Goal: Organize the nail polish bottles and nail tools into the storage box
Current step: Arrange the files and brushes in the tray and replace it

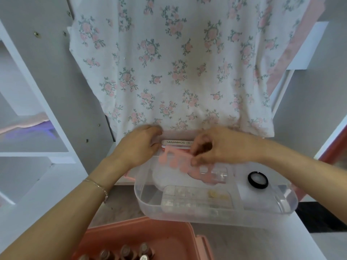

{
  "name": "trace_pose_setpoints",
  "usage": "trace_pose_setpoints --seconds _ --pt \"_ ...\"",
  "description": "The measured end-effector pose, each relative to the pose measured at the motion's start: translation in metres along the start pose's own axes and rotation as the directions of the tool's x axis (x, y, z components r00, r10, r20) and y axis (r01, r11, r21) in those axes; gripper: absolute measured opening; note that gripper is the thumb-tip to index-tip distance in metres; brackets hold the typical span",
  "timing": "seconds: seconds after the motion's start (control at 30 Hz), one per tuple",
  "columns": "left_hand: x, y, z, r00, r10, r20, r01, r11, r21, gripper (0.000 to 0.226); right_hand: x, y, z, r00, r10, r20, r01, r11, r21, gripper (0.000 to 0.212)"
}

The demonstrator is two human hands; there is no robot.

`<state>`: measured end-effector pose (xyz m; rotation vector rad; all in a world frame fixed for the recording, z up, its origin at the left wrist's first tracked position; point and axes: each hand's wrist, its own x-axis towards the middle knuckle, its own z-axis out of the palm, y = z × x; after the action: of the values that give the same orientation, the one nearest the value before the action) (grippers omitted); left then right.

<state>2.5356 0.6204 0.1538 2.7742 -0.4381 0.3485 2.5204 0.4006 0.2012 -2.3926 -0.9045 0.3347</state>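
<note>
Reaching over a clear plastic tray [216,214] on a pale bench [262,243], a person works with both bare hands. The right hand [221,147] pinches a pink foam toe separator [180,162] above the tray's far side. The left hand [139,145], fingers curled, holds the end of a white nail file [176,142] marked SANANMOG, just behind the separator at the tray's far edge. Inside the tray lie a clear compartmented case [197,197] near its front wall and a small round black-rimmed jar [257,180] toward its right end. Nearer than the tray, a pink storage box [142,235] holds several nail polish bottles [127,252]. Beyond the tray hangs floral cloth [169,72].
</note>
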Motion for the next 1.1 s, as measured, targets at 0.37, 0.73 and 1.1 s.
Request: trace_pose_setpoints --seconds 0.37,0.73,1.1 --pt "0.001 0.0 0.002 0.999 -0.054 -0.004 0.054 0.997 -0.061 0.038 -0.011 0.002 0.026 0.967 0.075 0.245 0.03 0.915 -0.401 0.018" --pt "0.0 -0.001 0.006 0.992 -0.105 -0.069 0.098 0.991 -0.096 0.026 -0.018 0.001 0.033 0.953 0.064 0.295 0.046 0.935 -0.352 0.01" --pt "0.0 0.0 0.007 0.99 -0.129 -0.057 0.123 0.986 -0.11 0.029 -0.001 -0.009 0.043 0.964 -0.102 0.245 0.171 0.946 -0.277 0.031"
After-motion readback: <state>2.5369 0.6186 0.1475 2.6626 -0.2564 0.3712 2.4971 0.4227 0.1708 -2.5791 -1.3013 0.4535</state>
